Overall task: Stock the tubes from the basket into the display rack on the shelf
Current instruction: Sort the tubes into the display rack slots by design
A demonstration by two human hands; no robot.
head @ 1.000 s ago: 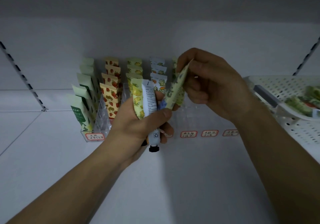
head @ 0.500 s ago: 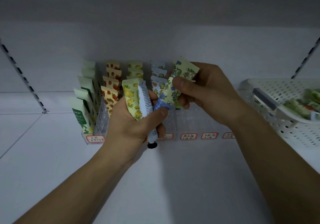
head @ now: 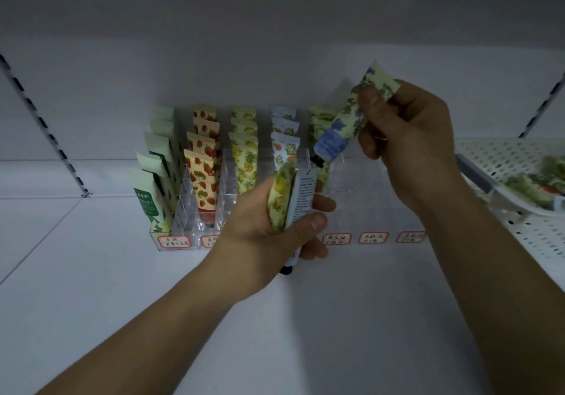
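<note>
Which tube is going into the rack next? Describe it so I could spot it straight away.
Start at the clear display rack on the white shelf and look above its right, unfilled part. There the right hand pinches a tilted tube, black cap pointing down toward the rack. It alone has a blue label band with green leaves and blue flowers; the left hand grips lemon-printed tubes.

I had one view only, head-worn and wide-angle, so nothing overlapped. It looked forward and slightly down at the display rack [head: 195,211], close in, within arm's reach. Rack sat left of centre; the shelf wall stood behind it, the basket [head: 519,162] cut off at its right.
</note>
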